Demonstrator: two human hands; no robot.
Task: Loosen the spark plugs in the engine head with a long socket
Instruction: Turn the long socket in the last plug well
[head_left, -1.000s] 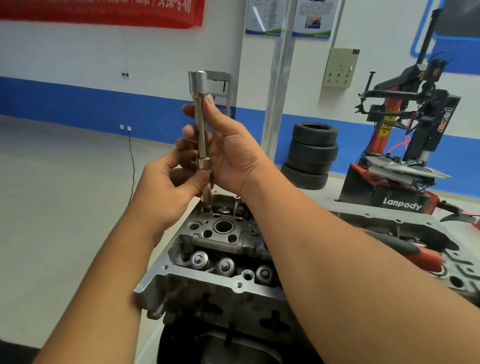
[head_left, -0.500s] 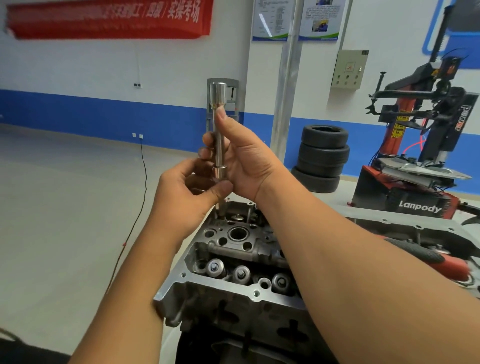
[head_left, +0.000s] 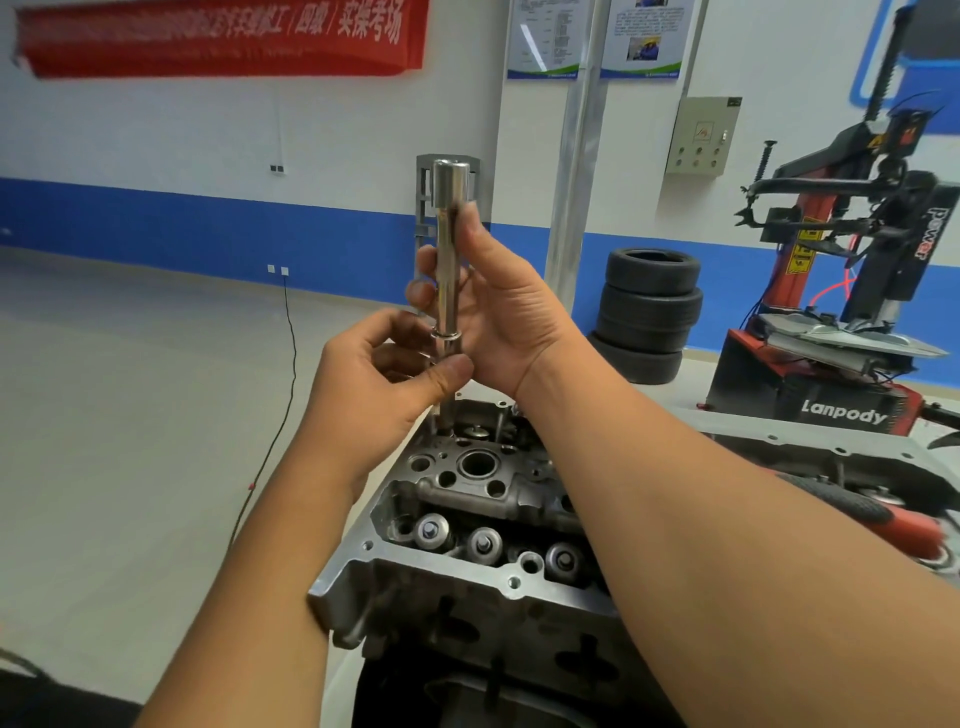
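A long chrome socket (head_left: 448, 249) stands upright above the grey engine head (head_left: 467, 566), its lower end reaching down toward the head's far part. My right hand (head_left: 498, 306) holds the socket's shaft, thumb along its upper part and fingers wrapped behind. My left hand (head_left: 384, 384) pinches the lower end of the tool between thumb and fingers, just under a ring on the shaft. An open round well (head_left: 475, 462) shows in the head's top. The tool's tip is hidden behind my left thumb.
A stack of tyres (head_left: 647, 312) stands against the blue-striped wall. A red and black tyre changer (head_left: 857, 291) is at the right. A second engine part with a red-handled tool (head_left: 883, 519) lies to the right, behind my right arm. A black cable (head_left: 280, 415) runs across the floor.
The view has shifted a little between frames. Both hands keep their hold on the upright socket over the head's far end; no clear change of grip shows.
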